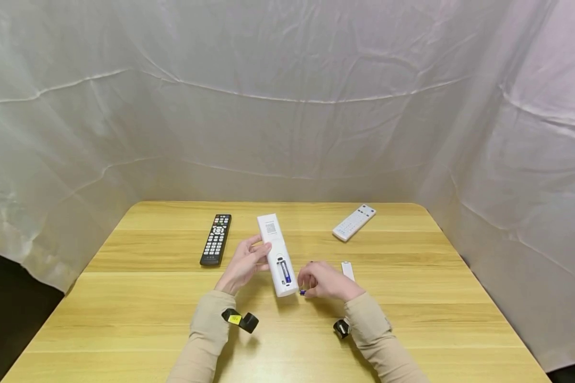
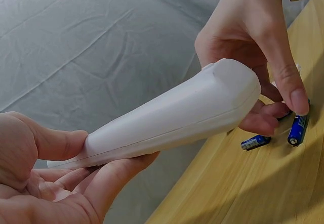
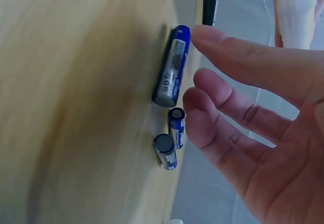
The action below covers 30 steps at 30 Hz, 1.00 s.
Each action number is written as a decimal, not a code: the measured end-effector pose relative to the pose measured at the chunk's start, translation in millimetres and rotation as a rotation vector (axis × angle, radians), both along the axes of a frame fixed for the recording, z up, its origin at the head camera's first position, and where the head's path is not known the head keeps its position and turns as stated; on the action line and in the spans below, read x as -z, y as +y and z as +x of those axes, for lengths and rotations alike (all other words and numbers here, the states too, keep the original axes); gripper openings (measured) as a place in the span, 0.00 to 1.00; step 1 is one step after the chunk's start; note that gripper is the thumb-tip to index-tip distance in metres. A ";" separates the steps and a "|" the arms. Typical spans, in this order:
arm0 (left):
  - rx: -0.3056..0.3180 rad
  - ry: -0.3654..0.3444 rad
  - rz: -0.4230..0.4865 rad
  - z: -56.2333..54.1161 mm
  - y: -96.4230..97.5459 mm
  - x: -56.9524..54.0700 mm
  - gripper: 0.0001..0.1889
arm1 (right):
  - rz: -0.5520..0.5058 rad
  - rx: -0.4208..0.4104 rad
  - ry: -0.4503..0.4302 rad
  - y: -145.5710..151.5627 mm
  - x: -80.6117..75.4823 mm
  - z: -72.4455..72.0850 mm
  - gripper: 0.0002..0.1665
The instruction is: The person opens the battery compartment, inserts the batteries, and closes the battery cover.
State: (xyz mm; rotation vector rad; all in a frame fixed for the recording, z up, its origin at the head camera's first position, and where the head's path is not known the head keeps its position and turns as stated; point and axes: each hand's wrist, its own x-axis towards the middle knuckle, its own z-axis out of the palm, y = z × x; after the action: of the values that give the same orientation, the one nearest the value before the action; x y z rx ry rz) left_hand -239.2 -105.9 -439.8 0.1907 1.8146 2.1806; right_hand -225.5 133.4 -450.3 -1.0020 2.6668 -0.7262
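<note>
My left hand (image 1: 246, 261) grips a white remote control (image 1: 276, 246) by its side, thumb on top. The remote is raised, its back turned up and its battery compartment uncovered. Inside that compartment a blue battery (image 1: 286, 272) shows. Just to the right, my right hand (image 1: 328, 281) is low over the table, thumb and fingers spread apart. In the right wrist view the thumb tip is right at the end of a blue-and-silver battery (image 3: 173, 68) lying on the wood. Two more batteries, one blue (image 3: 177, 128) and one with a dark end (image 3: 166, 153), lie close by the fingertips.
A white battery cover (image 1: 347, 270) lies beyond my right wrist. At the left lies a black remote control (image 1: 215, 240) with pale buttons, and at the back right another white remote control (image 1: 354, 222), buttons up. Grey cloth (image 1: 287, 133) hangs around the wooden table (image 1: 139, 308).
</note>
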 end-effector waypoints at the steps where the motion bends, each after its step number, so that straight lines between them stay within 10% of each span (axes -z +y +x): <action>1: 0.000 0.000 0.002 0.1 0.0 -0.1 0.27 | 0.002 -0.007 0.006 -0.2 0.9 0.0 0.14; 30: -0.001 -0.005 0.000 0.1 -0.6 -0.2 0.26 | 0.074 -0.077 0.089 -3.8 8.6 1.9 0.09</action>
State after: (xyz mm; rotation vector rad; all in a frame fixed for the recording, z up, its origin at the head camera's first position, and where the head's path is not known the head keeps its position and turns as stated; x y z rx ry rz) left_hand -239.1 -106.6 -439.6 0.1833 1.8128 2.1797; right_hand -223.6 129.6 -458.9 -1.1357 2.6908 -0.5764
